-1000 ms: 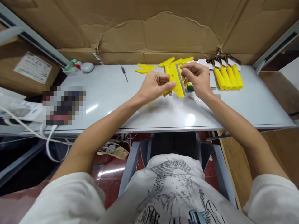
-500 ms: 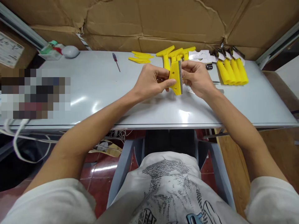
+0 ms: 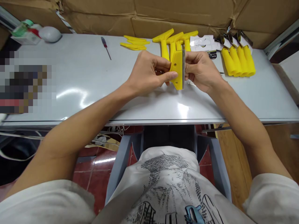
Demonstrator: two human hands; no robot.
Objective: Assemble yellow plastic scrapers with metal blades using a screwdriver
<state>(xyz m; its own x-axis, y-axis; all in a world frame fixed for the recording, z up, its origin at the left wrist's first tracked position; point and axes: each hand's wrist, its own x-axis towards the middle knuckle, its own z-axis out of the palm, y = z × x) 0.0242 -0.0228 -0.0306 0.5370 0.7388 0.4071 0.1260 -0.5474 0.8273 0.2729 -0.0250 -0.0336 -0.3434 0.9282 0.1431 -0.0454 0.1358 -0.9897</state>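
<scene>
My left hand (image 3: 147, 74) grips a yellow scraper (image 3: 177, 81), its thumb lying across the flat head, which has two screw holes. A grey metal blade (image 3: 183, 73) runs upright along the head's right edge. Against that blade my right hand (image 3: 201, 71) is closed in a pinch; its fingertips are partly behind the blade. Just beyond my hands lie several yellow T-shaped scraper handles (image 3: 163, 43). Flat yellow plates (image 3: 134, 43) are stacked loosely to their left.
A screwdriver (image 3: 106, 48) lies at the back left of the grey table (image 3: 88, 68). White cards (image 3: 203, 43) and several yellow-handled tools with dark ends (image 3: 238, 62) are at the back right. A cardboard wall (image 3: 177, 15) borders the far edge. At the left sits a white rounded object (image 3: 49, 34).
The scraper has turned slightly more upright in my hands, with the blade still facing right. My view has shifted, so the table items sit higher in the picture.
</scene>
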